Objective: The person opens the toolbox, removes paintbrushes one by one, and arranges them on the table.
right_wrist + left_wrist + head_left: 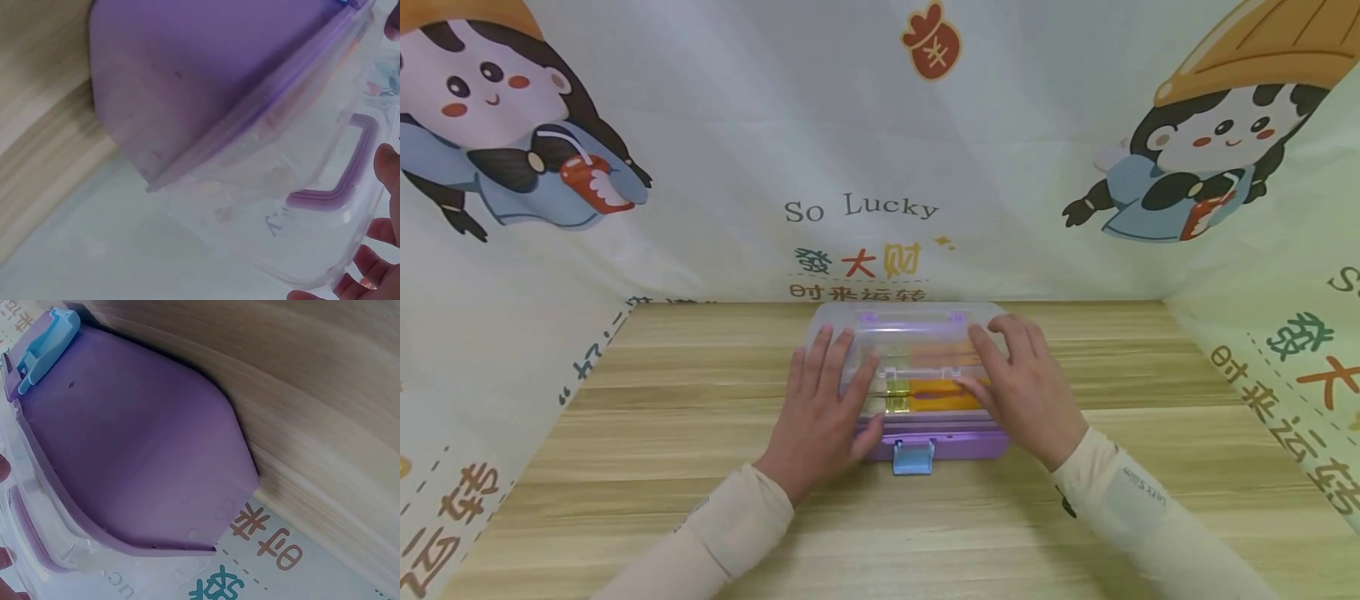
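A purple storage box (943,447) with a clear plastic lid (910,312) sits ahead of me, its light blue latch (913,458) sticking out at the front. Through the clear plastic I see an orange-handled item (940,402) with a gold-coloured band. My left hand (823,412) rests over the lid's left side, fingers spread and mostly straight. On the right side, my right hand (1026,392) touches the lid with loosely bent fingers. A purple handle (340,187) on the lid shows in the right wrist view. Whether the lid is fully down, I cannot tell.
The box stands on a wood-grain table (662,433), near its back edge. Printed cloth (730,125) with cartoon figures and lettering walls in the back and both sides.
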`<action>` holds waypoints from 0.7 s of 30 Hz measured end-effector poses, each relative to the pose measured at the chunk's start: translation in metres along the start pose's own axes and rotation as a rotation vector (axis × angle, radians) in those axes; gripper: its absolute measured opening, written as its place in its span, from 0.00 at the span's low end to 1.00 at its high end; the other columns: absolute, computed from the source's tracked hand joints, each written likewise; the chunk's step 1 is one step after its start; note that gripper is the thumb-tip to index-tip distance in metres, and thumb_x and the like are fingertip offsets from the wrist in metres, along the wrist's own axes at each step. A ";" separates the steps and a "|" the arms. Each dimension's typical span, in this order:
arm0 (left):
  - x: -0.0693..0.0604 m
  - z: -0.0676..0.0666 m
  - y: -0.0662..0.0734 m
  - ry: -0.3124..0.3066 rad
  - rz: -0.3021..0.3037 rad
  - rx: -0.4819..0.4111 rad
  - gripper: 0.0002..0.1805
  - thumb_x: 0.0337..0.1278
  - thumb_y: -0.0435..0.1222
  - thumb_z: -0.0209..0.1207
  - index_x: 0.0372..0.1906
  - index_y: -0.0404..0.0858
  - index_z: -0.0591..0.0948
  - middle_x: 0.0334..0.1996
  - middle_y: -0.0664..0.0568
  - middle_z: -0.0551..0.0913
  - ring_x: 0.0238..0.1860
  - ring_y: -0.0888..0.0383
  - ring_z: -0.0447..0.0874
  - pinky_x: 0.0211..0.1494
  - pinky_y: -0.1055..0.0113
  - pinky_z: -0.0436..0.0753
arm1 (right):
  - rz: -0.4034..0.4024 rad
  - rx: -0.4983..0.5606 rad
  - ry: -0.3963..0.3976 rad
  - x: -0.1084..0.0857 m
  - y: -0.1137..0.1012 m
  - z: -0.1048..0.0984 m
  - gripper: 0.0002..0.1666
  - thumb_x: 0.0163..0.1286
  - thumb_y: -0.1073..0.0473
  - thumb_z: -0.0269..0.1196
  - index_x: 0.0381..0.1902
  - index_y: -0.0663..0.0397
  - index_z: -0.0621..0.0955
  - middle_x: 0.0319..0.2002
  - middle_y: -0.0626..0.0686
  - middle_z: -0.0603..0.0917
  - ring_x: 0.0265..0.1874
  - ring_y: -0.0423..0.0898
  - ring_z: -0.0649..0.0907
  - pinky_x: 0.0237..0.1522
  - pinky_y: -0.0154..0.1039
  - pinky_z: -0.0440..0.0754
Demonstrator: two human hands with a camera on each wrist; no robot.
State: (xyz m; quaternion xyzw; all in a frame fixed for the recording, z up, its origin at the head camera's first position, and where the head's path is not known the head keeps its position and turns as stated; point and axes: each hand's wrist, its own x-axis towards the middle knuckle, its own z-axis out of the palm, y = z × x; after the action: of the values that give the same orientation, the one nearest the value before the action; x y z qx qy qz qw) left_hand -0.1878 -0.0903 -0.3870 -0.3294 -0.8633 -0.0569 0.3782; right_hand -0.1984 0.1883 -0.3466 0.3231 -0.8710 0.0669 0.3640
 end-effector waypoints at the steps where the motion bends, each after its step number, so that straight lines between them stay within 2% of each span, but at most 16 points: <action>1: 0.000 0.000 0.000 0.000 0.001 0.005 0.37 0.57 0.51 0.56 0.69 0.36 0.68 0.71 0.31 0.57 0.74 0.32 0.48 0.71 0.34 0.53 | -0.002 -0.005 -0.004 0.001 0.000 -0.001 0.38 0.60 0.48 0.72 0.59 0.67 0.75 0.49 0.66 0.73 0.50 0.63 0.74 0.57 0.54 0.75; 10: -0.006 0.005 0.001 0.038 -0.004 0.008 0.39 0.57 0.50 0.54 0.70 0.34 0.64 0.72 0.30 0.56 0.75 0.32 0.47 0.72 0.34 0.48 | -0.028 -0.090 -0.006 0.012 0.003 -0.004 0.35 0.59 0.52 0.74 0.57 0.68 0.75 0.51 0.67 0.76 0.53 0.65 0.75 0.59 0.53 0.76; 17: -0.010 0.009 0.000 0.089 0.045 0.054 0.37 0.62 0.51 0.50 0.72 0.34 0.63 0.72 0.31 0.57 0.74 0.33 0.51 0.68 0.30 0.54 | -0.029 -0.113 0.024 0.026 0.009 -0.002 0.29 0.62 0.52 0.72 0.53 0.68 0.78 0.50 0.66 0.78 0.54 0.63 0.76 0.57 0.52 0.79; 21: -0.010 0.011 -0.001 0.090 0.050 0.058 0.37 0.63 0.51 0.50 0.72 0.35 0.63 0.73 0.31 0.56 0.74 0.32 0.50 0.68 0.30 0.55 | -0.028 -0.129 0.032 0.032 0.012 -0.001 0.28 0.62 0.53 0.72 0.51 0.68 0.78 0.50 0.66 0.79 0.54 0.63 0.77 0.53 0.52 0.81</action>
State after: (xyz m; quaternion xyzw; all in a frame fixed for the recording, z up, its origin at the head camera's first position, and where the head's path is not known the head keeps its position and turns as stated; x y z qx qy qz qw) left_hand -0.1898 -0.0928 -0.4018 -0.3366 -0.8383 -0.0370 0.4273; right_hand -0.2220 0.1814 -0.3226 0.3100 -0.8630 0.0104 0.3988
